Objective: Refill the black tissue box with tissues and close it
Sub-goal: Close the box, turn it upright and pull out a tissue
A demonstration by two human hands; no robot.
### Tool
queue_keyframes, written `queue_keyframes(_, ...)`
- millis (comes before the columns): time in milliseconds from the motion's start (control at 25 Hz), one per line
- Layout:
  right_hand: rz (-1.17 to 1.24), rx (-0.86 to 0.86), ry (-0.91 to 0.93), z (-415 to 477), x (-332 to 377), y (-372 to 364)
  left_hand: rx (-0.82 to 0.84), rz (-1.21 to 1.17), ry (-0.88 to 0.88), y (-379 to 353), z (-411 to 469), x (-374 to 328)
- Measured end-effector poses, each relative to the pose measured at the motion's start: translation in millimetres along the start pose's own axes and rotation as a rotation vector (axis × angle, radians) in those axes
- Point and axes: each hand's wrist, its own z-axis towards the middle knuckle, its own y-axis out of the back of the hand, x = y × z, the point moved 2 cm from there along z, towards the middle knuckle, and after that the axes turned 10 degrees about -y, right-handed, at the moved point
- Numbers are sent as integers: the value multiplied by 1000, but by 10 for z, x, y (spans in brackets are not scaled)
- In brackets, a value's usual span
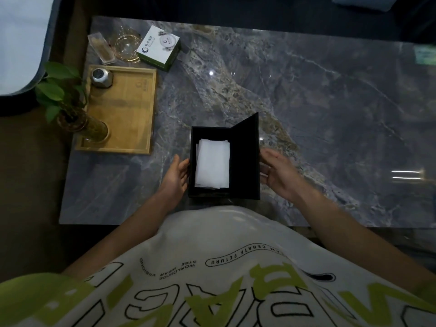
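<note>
Standing open near the front edge of the grey marble bench [306, 90], the black tissue box [192, 161] is the landmark for everything else. Its lid [245, 156] rises upright along the box's right side, hinged there. Inside the box lies a white stack of tissues [212, 165], filling most of the cavity.

The left hand [175, 177] rests against the box's left wall, fingers loosely spread and gripping nothing. The right hand [277, 172] is just right of the raised lid, palm turned toward it, fingers open and relaxed; whether it touches the lid cannot be told.

Well to the left of the box and farther back sits a wooden tray [132, 109], carrying a small metal canister [101, 77] and a glass vase with a green plant [77, 119]. Beyond the tray, farther still from the box, stand a clear glass [126, 46], a clear container [101, 47] and a white and green carton [159, 48]. A white printed shirt [212, 267] fills the near foreground below the box.
</note>
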Motion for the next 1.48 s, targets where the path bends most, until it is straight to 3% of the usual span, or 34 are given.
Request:
queue_keyframes(680, -283, 3, -182, 278, -72, -459, -22, -121, 59, 44, -120, -101)
queue_keyframes(1240, -292, 23, -196, 361, -159, -413, -25, -105, 72, 61, -100, -99)
queue_keyframes(1360, -295, -27, -158, 371, -163, -417, -13, -98, 71, 63, -97, -102)
queue_keyframes(1480, -233, -191, -72, 394, -144, -392, -1, -75, 71, 58, -80, -98)
